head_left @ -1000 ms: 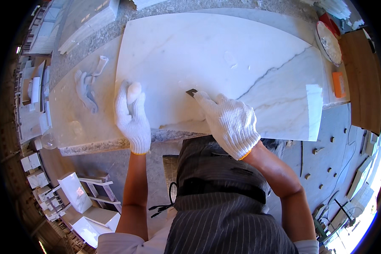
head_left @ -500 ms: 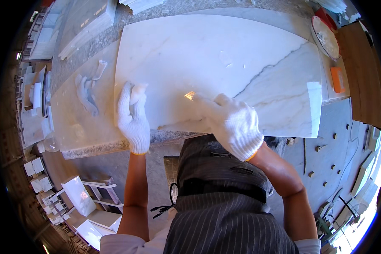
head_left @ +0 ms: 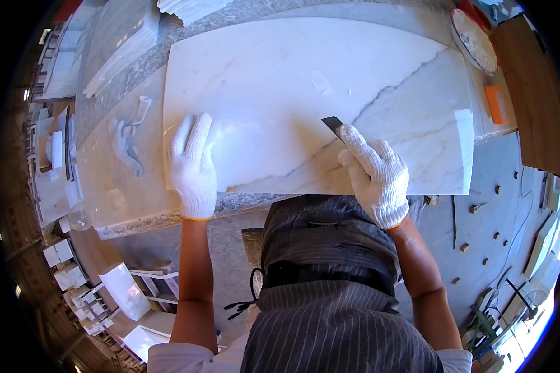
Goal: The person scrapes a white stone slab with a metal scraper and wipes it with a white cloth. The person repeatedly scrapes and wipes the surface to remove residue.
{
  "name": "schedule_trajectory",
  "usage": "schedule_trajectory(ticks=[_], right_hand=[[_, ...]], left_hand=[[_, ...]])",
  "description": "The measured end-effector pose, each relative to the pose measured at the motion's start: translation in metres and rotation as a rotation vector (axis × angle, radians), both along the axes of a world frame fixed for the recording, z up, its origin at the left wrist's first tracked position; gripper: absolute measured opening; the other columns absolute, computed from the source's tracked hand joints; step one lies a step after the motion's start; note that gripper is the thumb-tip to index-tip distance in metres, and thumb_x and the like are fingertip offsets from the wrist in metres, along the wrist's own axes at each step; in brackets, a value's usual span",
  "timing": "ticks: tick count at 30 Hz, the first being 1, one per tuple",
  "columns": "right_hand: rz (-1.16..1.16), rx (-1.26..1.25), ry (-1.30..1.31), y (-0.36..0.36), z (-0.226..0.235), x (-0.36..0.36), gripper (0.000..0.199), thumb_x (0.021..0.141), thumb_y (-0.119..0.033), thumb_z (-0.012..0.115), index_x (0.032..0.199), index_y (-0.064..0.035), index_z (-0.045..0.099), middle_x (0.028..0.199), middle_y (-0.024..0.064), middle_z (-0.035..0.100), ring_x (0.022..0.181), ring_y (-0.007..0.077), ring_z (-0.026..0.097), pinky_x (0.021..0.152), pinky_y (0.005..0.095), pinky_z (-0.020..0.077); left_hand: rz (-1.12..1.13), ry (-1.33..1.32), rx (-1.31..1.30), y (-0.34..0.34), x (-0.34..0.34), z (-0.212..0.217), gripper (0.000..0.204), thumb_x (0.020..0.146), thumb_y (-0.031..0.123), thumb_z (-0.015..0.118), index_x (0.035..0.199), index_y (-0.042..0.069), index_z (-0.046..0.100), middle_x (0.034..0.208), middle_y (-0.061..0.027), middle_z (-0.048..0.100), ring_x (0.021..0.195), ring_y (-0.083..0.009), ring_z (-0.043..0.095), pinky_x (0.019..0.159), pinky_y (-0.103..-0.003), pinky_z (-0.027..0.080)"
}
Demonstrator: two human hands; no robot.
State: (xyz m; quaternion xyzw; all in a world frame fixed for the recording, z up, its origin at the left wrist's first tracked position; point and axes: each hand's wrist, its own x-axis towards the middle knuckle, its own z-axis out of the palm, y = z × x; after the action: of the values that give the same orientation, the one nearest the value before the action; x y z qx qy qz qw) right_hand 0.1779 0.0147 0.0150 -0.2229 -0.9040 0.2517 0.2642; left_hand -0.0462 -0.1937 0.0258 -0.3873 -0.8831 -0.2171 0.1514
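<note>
Workshop setting. Grey concrete floor (head_left: 479, 217) at four o'clock, scattered with small stone offcuts (head_left: 476, 208). Speckled granite bench (head_left: 168, 214) runs from nine to twelve o'clock. Brown wooden board (head_left: 532, 81) at two o'clock. White frame furniture (head_left: 137, 292) at seven o'clock. Stacked pale slabs (head_left: 112, 43) at eleven o'clock. Strong daylight enters at the four o'clock rim.

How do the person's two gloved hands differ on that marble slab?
The left hand lies flat and open on the marble slab, holding nothing; the right hand is closed around a dark flat blade. The left hand sits near the slab's left edge, the right hand toward its right half. Both wear white knit gloves.
</note>
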Motion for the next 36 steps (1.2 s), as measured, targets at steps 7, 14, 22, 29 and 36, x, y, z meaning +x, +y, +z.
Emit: schedule_trajectory(ticks=[7, 14, 22, 29, 36], right_hand=[[-0.004, 0.008, -0.011, 0.0002, 0.0005, 0.0006, 0.045, 0.080, -0.019, 0.077, 0.124, -0.0172, 0.070, 0.060, 0.0043, 0.053, 0.049, 0.0215, 0.051, 0.047, 0.0342, 0.0434], [0.003, 0.004, 0.005, 0.0006, -0.0015, 0.0006, 0.044, 0.081, -0.019, 0.076, 0.124, -0.0156, 0.069, 0.063, 0.0062, 0.060, 0.050, 0.0232, 0.053, 0.049, 0.0345, 0.0456], [0.002, -0.012, -0.006, 0.0002, 0.0010, 0.0003, 0.043, 0.081, -0.021, 0.076, 0.124, -0.0156, 0.069, 0.062, 0.0068, 0.059, 0.050, 0.0232, 0.052, 0.048, 0.0347, 0.0453], [-0.004, -0.014, -0.030, 0.0002, 0.0025, 0.0004, 0.043, 0.082, -0.021, 0.076, 0.123, -0.0151, 0.070, 0.062, 0.0063, 0.057, 0.050, 0.0224, 0.052, 0.048, 0.0345, 0.0449], [-0.008, -0.016, -0.039, -0.0004, 0.0042, 0.0007, 0.042, 0.082, -0.022, 0.076, 0.123, -0.0151, 0.070, 0.062, 0.0063, 0.056, 0.049, 0.0223, 0.052, 0.048, 0.0345, 0.0446]], left_hand=[[-0.018, 0.069, -0.069, -0.0030, -0.0003, -0.0033, 0.041, 0.085, 0.003, 0.064, 0.124, 0.013, 0.069, 0.128, -0.0131, 0.062, 0.114, -0.0313, 0.059, 0.102, -0.039, 0.044], [-0.028, 0.193, -0.050, 0.0000, 0.0004, -0.0043, 0.041, 0.078, 0.002, 0.069, 0.117, 0.015, 0.072, 0.118, -0.0090, 0.065, 0.109, -0.0314, 0.060, 0.095, -0.043, 0.048], [-0.029, 0.259, -0.067, 0.0015, 0.0000, -0.0042, 0.035, 0.080, 0.006, 0.069, 0.113, 0.015, 0.073, 0.116, -0.0089, 0.065, 0.107, -0.0313, 0.062, 0.092, -0.043, 0.049], [-0.023, 0.277, -0.049, 0.0029, 0.0004, -0.0052, 0.033, 0.080, 0.007, 0.069, 0.112, 0.016, 0.073, 0.116, -0.0070, 0.065, 0.108, -0.0303, 0.062, 0.092, -0.043, 0.049], [-0.015, 0.306, -0.082, 0.0032, 0.0021, -0.0036, 0.033, 0.080, 0.008, 0.069, 0.111, 0.017, 0.074, 0.116, -0.0057, 0.065, 0.109, -0.0293, 0.061, 0.092, -0.042, 0.049]])
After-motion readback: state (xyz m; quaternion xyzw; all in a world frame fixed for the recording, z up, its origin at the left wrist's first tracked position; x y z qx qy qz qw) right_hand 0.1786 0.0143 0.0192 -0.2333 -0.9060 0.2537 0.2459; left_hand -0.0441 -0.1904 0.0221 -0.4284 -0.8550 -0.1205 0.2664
